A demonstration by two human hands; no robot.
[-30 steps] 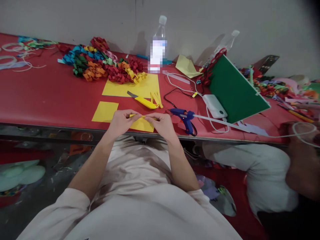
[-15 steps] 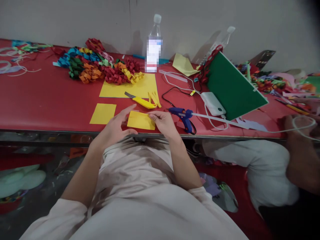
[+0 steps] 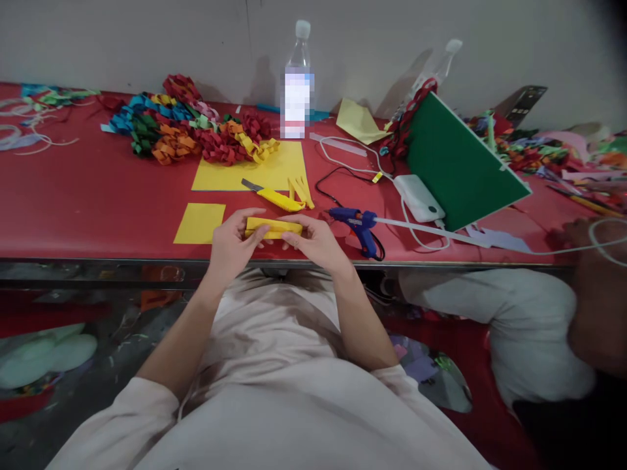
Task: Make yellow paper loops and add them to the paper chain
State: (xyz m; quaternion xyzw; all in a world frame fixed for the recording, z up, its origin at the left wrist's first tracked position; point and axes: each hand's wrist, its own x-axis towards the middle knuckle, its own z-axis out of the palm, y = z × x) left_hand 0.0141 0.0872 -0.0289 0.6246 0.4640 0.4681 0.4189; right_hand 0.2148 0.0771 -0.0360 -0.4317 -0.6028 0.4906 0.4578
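Observation:
Between my two hands a piece of yellow paper (image 3: 274,226) is bent over lengthwise into a narrow shape. My left hand (image 3: 236,238) pinches its left end, thumb in front and fingers behind. At the right end, my right hand (image 3: 316,241) grips it the same way. Another yellow paper piece (image 3: 200,223) lies flat to the left of my left hand. Just beyond the hands are a yellow utility knife (image 3: 280,199) with its blade pointing left and several thin yellow paper strips (image 3: 300,192). A blue glue gun (image 3: 357,225) rests to the right of my right hand.
Behind lies a larger yellow sheet (image 3: 245,173) with colourful paper chains (image 3: 196,130) on its edge. A bottle (image 3: 297,98) stands near the wall. A white power bank (image 3: 418,198) with cables is beside a leaning green board (image 3: 460,163). A person's arm (image 3: 595,287) is at right.
The yellow paper was flat and held by my right hand alone. Now it is bent over, and my left hand has moved in from the left and closed on it.

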